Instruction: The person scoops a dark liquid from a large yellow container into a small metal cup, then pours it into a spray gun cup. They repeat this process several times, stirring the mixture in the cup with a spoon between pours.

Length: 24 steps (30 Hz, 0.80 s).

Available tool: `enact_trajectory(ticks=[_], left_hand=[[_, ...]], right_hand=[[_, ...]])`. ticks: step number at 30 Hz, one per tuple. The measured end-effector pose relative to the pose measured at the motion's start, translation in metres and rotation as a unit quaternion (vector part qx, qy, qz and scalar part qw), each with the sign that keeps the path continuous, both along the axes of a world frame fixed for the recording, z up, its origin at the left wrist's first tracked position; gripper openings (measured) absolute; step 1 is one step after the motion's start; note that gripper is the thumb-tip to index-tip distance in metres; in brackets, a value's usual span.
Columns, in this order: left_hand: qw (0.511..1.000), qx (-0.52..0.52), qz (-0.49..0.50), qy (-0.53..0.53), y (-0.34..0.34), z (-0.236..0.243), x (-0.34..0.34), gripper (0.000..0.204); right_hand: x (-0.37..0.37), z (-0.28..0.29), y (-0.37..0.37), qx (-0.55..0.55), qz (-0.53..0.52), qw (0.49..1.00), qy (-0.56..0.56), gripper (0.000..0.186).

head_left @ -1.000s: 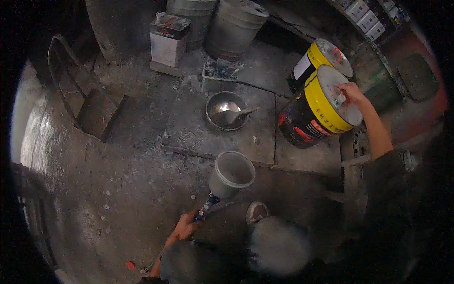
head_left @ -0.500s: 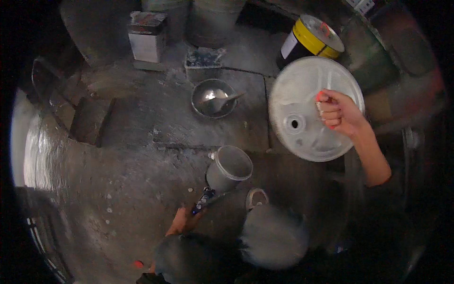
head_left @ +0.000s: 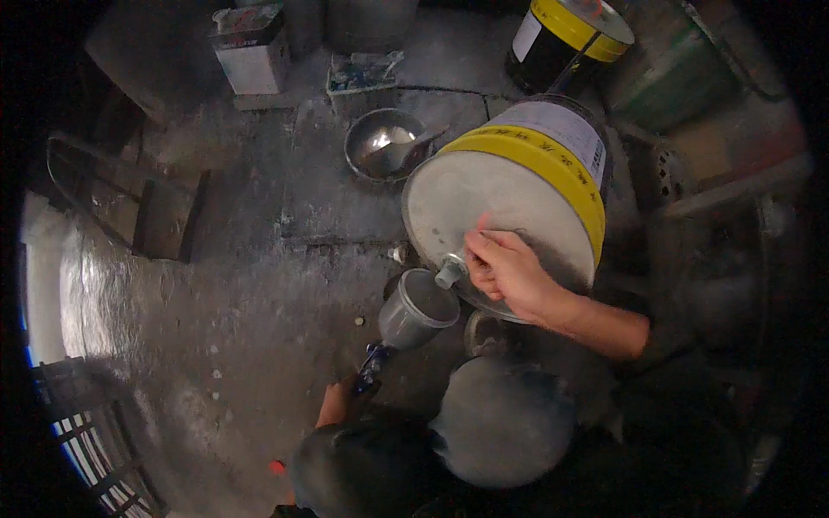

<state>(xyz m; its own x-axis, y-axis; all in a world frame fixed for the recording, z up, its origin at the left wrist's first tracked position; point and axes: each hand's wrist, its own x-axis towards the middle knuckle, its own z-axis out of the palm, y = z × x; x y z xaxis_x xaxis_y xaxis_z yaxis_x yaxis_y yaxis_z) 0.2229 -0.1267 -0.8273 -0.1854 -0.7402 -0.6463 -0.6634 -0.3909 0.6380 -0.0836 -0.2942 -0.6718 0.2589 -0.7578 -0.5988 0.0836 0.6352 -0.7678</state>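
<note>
In my left hand [head_left: 338,402] is a blue-and-dark tool that looks like a spray gun [head_left: 372,367], with a grey translucent cup [head_left: 404,318] at its top end. Tilted over toward the cup is a large metal pail [head_left: 553,186], pale-topped, with a yellow band and a white label. My right hand [head_left: 511,274] is closed at the pail's top; the grip itself is partly hidden under the fingers. A short spout [head_left: 449,272] on the pail points down at the cup's mouth. I cannot make out any liquid running.
A metal bowl [head_left: 358,160] holding a scoop stands beyond the cup, before a rectangular tub [head_left: 350,97]. A square can [head_left: 250,65] and another yellow-banded pail [head_left: 527,65] are farther back. Left is a metal-framed step [head_left: 164,216]; a red cap [head_left: 276,467] lies on the floor.
The large pail has tipped toward me and left, bringing its spout to the cup. My right hand has moved left and nearer with it. My left hand still holds the tool.
</note>
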Motion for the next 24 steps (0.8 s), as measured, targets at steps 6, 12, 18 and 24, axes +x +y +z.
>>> enact_trajectory(ticks=[6, 12, 18, 24], left_hand=[[0.998, 0.048, 0.02, -0.047, 0.012, 0.013, -0.005, 0.036], [0.996, 0.054, 0.049, -0.046, 0.031, -0.013, -0.002, 0.037], [0.999, 0.022, 0.026, -0.03, 0.046, -0.031, 0.006, 0.038], [0.998, 0.036, 0.023, -0.048, 0.035, -0.015, 0.002, 0.039]], right_hand=[[0.026, -0.038, 0.015, -0.006, 0.006, 1.0, 0.022, 0.033], [0.029, -0.058, 0.024, -0.034, 0.009, 0.999, 0.023, 0.033], [0.03, -0.06, 0.027, -0.049, 0.021, 0.998, 0.025, 0.033], [0.031, -0.058, 0.024, -0.049, 0.027, 0.998, 0.032, 0.031]])
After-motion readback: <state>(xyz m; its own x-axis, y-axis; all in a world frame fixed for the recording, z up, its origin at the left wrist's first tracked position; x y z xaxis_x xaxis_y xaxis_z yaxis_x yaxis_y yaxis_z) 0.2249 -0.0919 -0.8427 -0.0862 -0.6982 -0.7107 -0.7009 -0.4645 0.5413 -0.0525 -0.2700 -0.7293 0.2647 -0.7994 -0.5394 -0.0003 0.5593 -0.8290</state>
